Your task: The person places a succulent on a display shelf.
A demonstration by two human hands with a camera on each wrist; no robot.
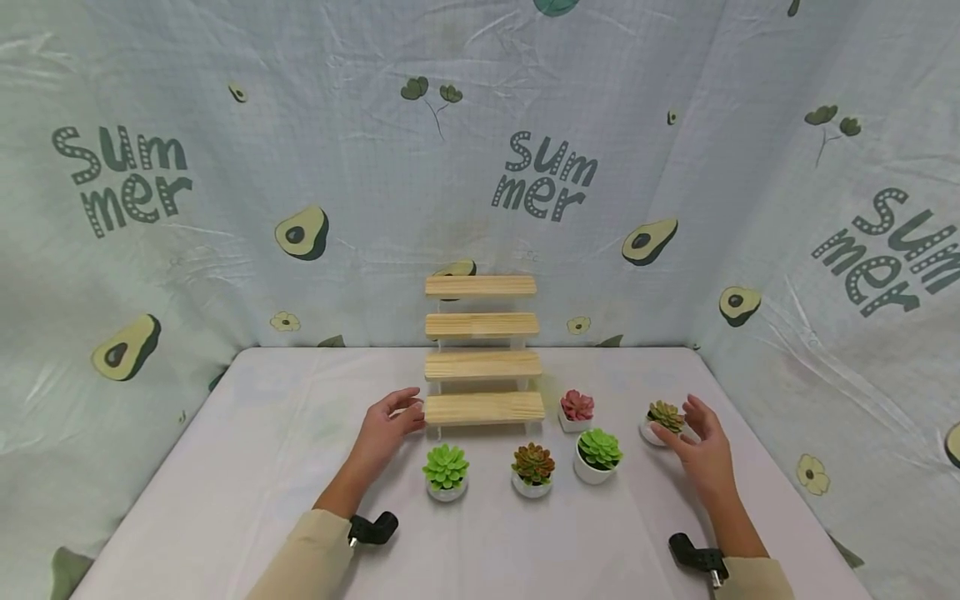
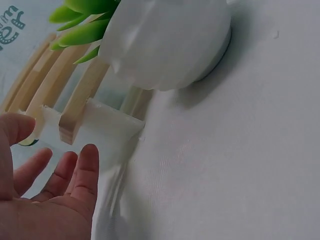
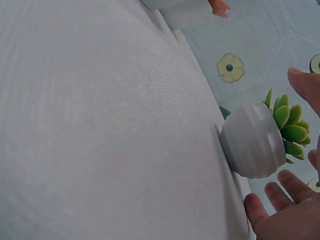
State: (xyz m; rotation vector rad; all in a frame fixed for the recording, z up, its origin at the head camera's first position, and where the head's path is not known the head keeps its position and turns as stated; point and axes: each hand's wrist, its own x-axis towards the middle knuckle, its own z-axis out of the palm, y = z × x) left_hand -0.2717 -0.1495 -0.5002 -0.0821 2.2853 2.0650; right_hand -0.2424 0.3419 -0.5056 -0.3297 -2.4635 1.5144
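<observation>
One bare left hand (image 1: 381,432), fingers relaxed, gripping nothing, just beside the lower left end of a four-step stand of pale wooden planks (image 1: 483,364). One bare right hand (image 1: 707,457), equally loose, thumb and fingers spread about an olive-green succulent in a round white pot (image 1: 663,415), upright on the white table (image 1: 262,433). Farther inward, left to right: bright-green succulent (image 1: 446,468), reddish-brown succulent (image 1: 533,465), pink succulent (image 1: 577,407), second bright-green succulent (image 1: 599,450), all white-potted.

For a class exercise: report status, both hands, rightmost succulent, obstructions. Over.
Left hand open beside wooden shelf. Right hand open around rightmost succulent, no grip seen. Succulent upright on table. Nothing seen blocking right hand.
</observation>
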